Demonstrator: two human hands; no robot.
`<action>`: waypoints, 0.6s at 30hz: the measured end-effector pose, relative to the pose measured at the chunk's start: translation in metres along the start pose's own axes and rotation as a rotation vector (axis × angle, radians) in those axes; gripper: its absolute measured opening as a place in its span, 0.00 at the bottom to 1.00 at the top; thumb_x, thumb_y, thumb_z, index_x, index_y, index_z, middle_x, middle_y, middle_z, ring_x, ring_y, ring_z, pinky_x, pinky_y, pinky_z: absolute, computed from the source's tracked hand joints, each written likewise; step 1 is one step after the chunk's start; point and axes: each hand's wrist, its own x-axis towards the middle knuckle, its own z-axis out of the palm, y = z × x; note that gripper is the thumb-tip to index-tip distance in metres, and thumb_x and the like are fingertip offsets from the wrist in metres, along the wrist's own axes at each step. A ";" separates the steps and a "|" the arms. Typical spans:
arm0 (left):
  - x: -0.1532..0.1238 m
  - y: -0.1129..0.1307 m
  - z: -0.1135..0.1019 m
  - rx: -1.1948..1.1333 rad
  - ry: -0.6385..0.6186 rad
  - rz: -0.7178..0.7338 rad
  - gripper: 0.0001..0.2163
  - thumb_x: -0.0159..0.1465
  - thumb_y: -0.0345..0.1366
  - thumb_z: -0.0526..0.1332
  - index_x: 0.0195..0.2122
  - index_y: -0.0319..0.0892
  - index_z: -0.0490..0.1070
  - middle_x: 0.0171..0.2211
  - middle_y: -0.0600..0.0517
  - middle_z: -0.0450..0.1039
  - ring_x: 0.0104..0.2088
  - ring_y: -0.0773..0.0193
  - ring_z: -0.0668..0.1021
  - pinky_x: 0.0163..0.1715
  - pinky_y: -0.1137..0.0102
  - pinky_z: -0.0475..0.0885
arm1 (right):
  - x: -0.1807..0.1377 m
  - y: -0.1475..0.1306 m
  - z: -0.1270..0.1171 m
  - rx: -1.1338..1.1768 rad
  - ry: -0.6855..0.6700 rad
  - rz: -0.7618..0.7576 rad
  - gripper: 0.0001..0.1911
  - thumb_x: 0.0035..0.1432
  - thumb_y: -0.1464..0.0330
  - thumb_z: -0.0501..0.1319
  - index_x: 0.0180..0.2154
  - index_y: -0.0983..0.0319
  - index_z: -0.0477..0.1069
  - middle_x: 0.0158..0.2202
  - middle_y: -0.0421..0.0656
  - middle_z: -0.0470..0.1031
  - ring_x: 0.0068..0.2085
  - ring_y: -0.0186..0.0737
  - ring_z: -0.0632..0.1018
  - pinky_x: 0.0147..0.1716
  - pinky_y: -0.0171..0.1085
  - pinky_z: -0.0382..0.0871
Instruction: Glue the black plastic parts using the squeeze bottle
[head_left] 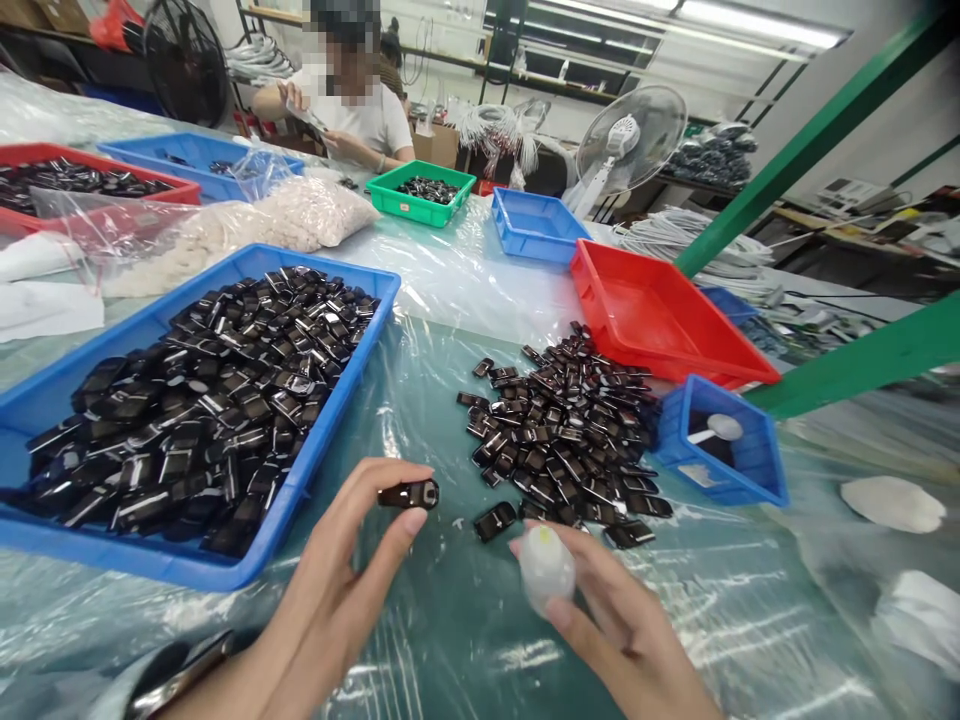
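Observation:
My left hand [352, 545] pinches a small glossy black plastic piece [410, 494] between thumb and forefinger, above the table. In my right hand [626, 625] is a whitish rounded object [547, 570] with a yellow-green spot on top; its exact kind is unclear. Just beyond that hand, a loose pile of similar black pieces [562, 425] lies on the plastic-covered table. One single piece [495, 521] rests at the pile's near edge, between my hands. To the left, a large blue tray [319, 470] holds a heap of such pieces.
Right of the pile stand a small blue bin [739, 480] with a white scoop [716, 429] and a red tray [660, 310]. A bag of beige bits [300, 215], a green tray [420, 212] and another blue tray [536, 225] sit farther back. A co-worker [375, 120] sits opposite.

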 end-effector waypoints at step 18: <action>-0.007 0.000 0.005 -0.152 -0.017 -0.120 0.09 0.72 0.43 0.52 0.52 0.54 0.63 0.47 0.55 0.69 0.48 0.60 0.73 0.48 0.68 0.67 | 0.020 -0.008 0.038 -0.580 0.116 -0.589 0.11 0.65 0.74 0.55 0.48 0.61 0.69 0.33 0.43 0.76 0.31 0.39 0.78 0.29 0.36 0.72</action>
